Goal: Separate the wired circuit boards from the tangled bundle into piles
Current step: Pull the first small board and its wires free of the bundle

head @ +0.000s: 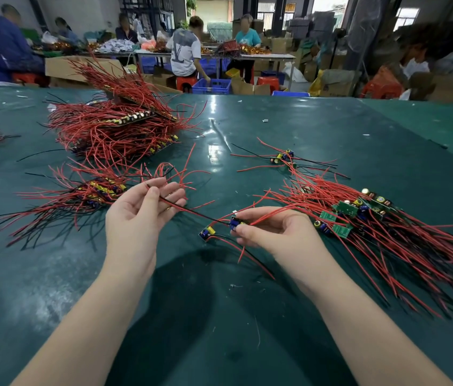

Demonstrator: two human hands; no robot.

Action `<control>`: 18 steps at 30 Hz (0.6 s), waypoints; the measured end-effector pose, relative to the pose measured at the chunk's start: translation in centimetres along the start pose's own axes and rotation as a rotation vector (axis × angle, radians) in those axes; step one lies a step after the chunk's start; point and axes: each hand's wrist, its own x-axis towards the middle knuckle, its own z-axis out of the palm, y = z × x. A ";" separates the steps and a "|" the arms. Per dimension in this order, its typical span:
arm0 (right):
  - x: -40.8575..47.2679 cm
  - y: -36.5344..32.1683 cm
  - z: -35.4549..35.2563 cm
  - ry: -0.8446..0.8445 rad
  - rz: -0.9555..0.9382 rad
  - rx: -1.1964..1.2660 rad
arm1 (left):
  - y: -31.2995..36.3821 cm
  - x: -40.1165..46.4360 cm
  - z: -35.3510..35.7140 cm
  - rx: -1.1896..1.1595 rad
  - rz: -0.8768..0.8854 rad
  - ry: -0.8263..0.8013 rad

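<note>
Red and black wire covered much of the green table (219, 316). The right hand (272, 232) pinched a small circuit board (235, 222) between thumb and fingertips, its leads running across to the left hand (139, 215), whose thumb pressed a black wire (189, 210) against half-curled fingers near the wire's end. A second board (207, 233) hung just left of the right hand's fingertips, apparently caught on the same leads; I could not tell whether it touched the table.

Just beyond and outward of the right hand lay a fanned pile (364, 218) of boards with their wires combed one way, probably the sorted stack. A few loose boards (282, 157) sat farther out, past that hand. Beyond the left hand's fingertips lay a smaller tangle (89, 193), and well past it a tall bundle (119, 123). Judging by those heaps, the work looked partly done, with the larger share left.
</note>
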 end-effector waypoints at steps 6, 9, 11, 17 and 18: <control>0.0 -0.4 0.1 -0.051 0.117 0.341 | -0.4 -0.3 -0.2 0.380 0.403 0.016; 0.0 -0.7 -0.1 -0.075 0.172 0.458 | -0.5 -0.2 -0.3 0.359 0.388 0.017; 0.0 -0.9 -0.2 -0.075 0.212 0.507 | -0.3 0.0 -0.4 0.259 0.300 0.006; 0.0 -1.0 -0.4 -0.058 0.251 0.485 | 0.2 0.2 -0.2 0.074 0.185 0.045; 0.0 -1.0 -0.4 -0.057 0.249 0.469 | 0.2 0.3 -0.2 0.049 0.158 0.052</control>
